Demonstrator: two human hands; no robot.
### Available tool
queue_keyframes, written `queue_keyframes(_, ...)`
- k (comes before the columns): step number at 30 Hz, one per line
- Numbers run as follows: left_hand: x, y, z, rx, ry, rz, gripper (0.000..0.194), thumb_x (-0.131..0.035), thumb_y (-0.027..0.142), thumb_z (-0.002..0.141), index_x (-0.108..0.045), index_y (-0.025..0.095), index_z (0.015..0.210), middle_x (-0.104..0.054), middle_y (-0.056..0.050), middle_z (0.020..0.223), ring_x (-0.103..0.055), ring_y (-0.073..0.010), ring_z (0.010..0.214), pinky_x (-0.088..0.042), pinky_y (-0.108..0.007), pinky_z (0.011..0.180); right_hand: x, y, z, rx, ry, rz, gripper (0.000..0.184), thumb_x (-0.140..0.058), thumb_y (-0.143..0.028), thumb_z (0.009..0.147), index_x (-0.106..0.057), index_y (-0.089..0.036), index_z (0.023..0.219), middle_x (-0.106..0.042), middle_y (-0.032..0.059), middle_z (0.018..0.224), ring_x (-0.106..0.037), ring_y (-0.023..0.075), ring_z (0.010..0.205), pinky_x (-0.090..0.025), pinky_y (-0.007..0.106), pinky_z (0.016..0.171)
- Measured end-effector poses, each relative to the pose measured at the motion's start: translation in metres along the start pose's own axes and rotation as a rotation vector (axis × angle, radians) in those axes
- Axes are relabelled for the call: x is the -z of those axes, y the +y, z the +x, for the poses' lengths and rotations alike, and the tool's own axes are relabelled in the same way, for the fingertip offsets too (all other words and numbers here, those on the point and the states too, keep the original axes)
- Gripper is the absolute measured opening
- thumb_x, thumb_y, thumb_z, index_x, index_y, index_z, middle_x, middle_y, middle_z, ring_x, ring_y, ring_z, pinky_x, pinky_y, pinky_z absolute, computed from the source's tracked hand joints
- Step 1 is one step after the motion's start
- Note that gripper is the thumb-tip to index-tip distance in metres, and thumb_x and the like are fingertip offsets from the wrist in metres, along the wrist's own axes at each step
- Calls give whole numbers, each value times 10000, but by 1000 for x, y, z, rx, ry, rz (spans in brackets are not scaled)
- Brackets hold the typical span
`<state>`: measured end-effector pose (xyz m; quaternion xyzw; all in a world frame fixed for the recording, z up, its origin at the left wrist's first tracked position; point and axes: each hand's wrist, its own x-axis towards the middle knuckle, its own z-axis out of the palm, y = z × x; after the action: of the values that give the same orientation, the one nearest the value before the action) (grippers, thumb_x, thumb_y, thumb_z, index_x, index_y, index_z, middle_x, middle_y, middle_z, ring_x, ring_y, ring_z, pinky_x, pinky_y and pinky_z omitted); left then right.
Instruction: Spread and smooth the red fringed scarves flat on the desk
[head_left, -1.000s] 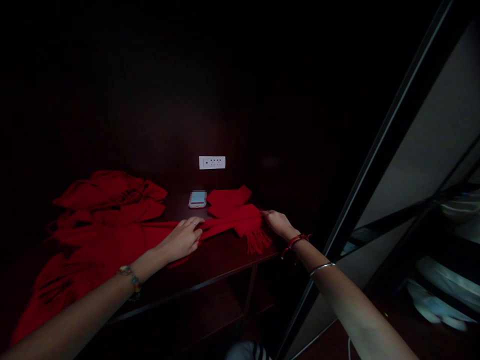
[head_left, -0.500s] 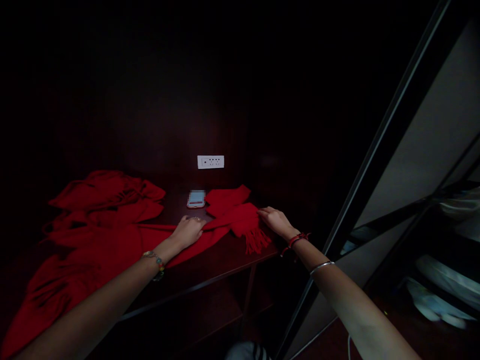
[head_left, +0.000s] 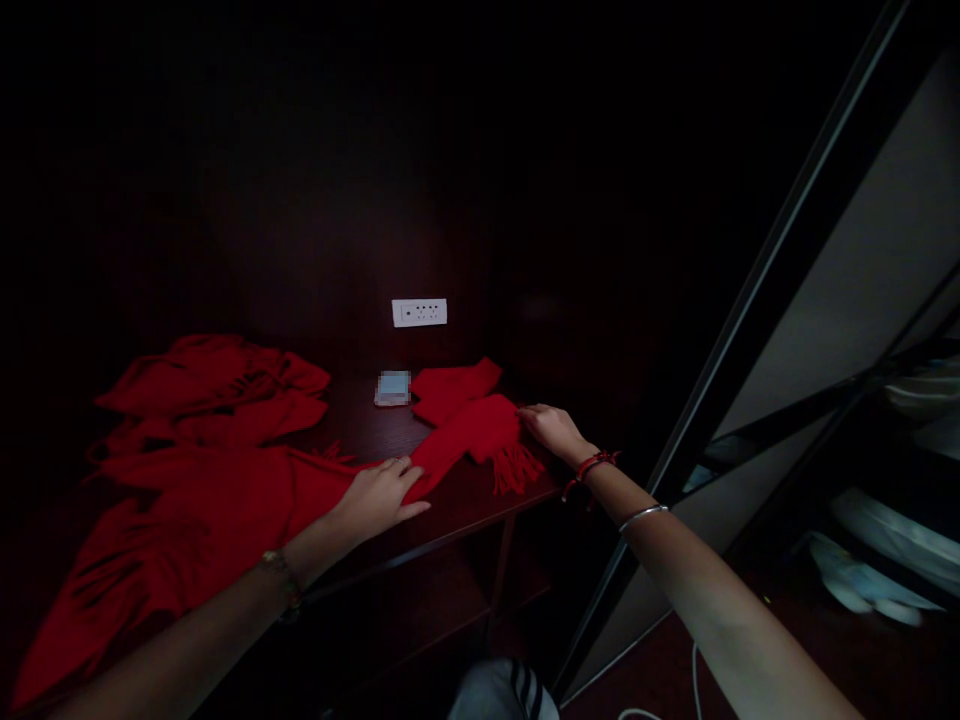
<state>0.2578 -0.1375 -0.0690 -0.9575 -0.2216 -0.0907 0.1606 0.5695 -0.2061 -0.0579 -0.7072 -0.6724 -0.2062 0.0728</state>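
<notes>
A red scarf (head_left: 450,440) with a fringed end lies stretched along a dark wooden shelf (head_left: 375,425). My left hand (head_left: 379,495) rests on its narrow middle part, fingers laid over the cloth and the thumb held apart. At the fringed right end, my right hand (head_left: 555,432) pinches the scarf's edge, with the fingertips partly hidden. More red fabric (head_left: 217,500) spreads over the left of the shelf, its far part heaped in loose folds. I cannot tell whether it is all one piece.
A phone (head_left: 394,388) lies behind the scarf, below a white wall socket (head_left: 419,313). Lower compartments (head_left: 427,610) sit under the shelf's front edge. A sliding door with a metal-edged frame (head_left: 757,300) slants along the right. A white cable (head_left: 696,680) runs on the floor.
My left hand has slid slightly towards me and to the right, and its thumb has spread. The scarf's middle has shifted towards the front edge. My right hand stays at the fringed end.
</notes>
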Motion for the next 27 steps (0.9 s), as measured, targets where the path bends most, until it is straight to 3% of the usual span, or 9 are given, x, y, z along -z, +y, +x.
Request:
queue_keyframes(3,4,-1,4,22,-72,35,266,-443,165,792,-505,160,1051,-549,-123,1036,-562,-224,886,-463,-322,683,3,-1,1,-4,-29,-15,292,-350,-177,852,-555,-169,1060,-601,77,1013,-520,145,961,-374,218,810)
queue_keyframes(6,8,-8,8,6,-143,75,379,-381,15,753,-494,168,1080,-553,-127,1047,-573,-212,880,-467,-310,668,6,0,2,24,-34,-45,282,-356,-174,849,-560,-164,1044,-603,82,1004,-528,148,941,-379,219,795)
queue_keyframes(12,30,-41,14,32,15,164,361,-354,19,746,-524,160,1031,-539,-125,1044,-539,-229,921,-466,-325,684,12,3,2,2,-16,-63,285,-346,-164,847,-568,-161,1027,-615,84,975,-542,149,902,-381,219,781)
queue_keyframes(16,33,-44,6,-14,103,147,349,-358,59,766,-516,190,1049,-530,-91,1021,-510,-206,932,-439,-325,763,8,5,-2,-91,44,-26,318,-340,-185,847,-534,-177,1098,-600,78,1024,-537,148,928,-384,218,784)
queue_keyframes(22,2,-37,-16,-191,-36,-166,547,-328,-49,674,-492,246,1105,-526,-35,1022,-501,-138,937,-407,-241,814,-2,1,-11,-128,-60,-18,318,-341,-188,843,-547,-194,1085,-616,78,969,-559,143,891,-398,208,747)
queue_keyframes(27,14,-55,-23,-208,-59,-268,743,-314,-90,581,-400,308,1203,-450,-7,1181,-442,-136,1048,-357,-258,883,6,-2,-11,-130,-104,-29,315,-345,-179,844,-550,-184,1082,-611,92,973,-548,147,918,-391,208,764)
